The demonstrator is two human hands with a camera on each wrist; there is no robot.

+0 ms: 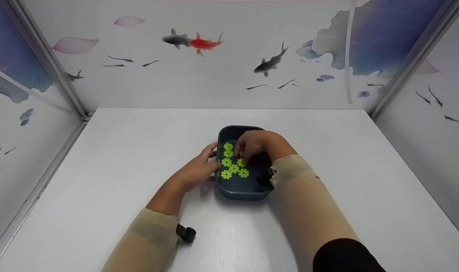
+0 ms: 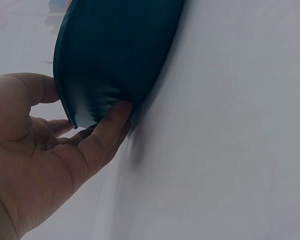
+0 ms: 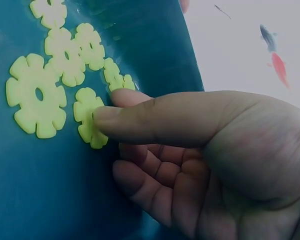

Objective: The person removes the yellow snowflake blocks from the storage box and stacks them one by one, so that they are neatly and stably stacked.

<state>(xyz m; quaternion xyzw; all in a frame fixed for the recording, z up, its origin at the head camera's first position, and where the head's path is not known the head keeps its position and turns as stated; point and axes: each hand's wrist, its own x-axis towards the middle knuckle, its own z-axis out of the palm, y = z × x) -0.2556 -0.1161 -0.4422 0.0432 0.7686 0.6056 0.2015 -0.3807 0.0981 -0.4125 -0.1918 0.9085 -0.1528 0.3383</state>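
A dark blue rounded rectangular tray (image 1: 244, 196) rests on the white table, with several yellow-green notched plastic discs (image 1: 226, 174) lying flat on the left part of its floor. My left hand (image 1: 197, 170) holds the tray's left side; in the left wrist view its fingers (image 2: 112, 120) press the outer wall (image 2: 115, 50) and its thumb lies at the rim. Inside the tray, my right hand (image 1: 254, 144) pinches one notched disc (image 3: 83, 116) at thumb and index tip. Its other fingers are curled. Part of that disc is hidden behind the thumb.
White table surface (image 1: 320, 139) surrounds the tray. A back panel (image 1: 229, 87) printed with fish closes off the far side, with printed side panels left and right. Both forearms wear beige sleeves (image 1: 312, 204); black camera mounts (image 1: 187, 233) sit by the wrists.
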